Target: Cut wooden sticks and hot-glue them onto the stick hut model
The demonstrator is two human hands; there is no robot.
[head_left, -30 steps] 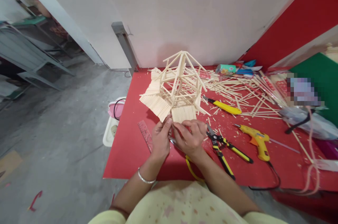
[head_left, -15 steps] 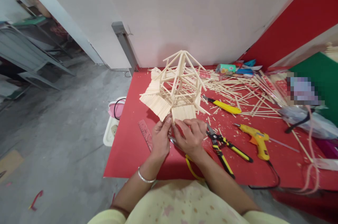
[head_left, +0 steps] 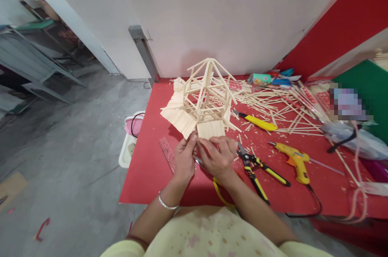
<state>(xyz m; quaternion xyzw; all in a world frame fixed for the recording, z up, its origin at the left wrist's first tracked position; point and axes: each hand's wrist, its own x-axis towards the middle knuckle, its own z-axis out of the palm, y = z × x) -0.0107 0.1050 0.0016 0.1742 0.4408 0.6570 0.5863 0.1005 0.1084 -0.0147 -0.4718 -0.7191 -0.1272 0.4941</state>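
A pavilion-like model of thin wooden sticks [head_left: 207,99] stands on the red tabletop, with an open frame on top and slatted panels sloping outward below. My left hand [head_left: 184,158] is closed, thumb and fingertips at the near corner between two panels. Beside it, my right hand [head_left: 220,154] has thumb and index finger pinched at the lower edge of the front panel [head_left: 211,129]. Whatever lies between the fingertips is too small to make out. Beneath my right hand is a partly hidden metal tool with a yellow handle [head_left: 222,195].
A clear ruler [head_left: 166,154] lies left of my hands. To the right are black-and-yellow pliers [head_left: 253,168], a yellow utility knife [head_left: 260,122] and a yellow glue gun [head_left: 295,160] with its cord. Loose sticks [head_left: 266,103] cover the back right. A white board [head_left: 212,22] stands behind.
My right thumb and index fingertips have shifted slightly left, toward my left hand. The model and tools stay where they were.
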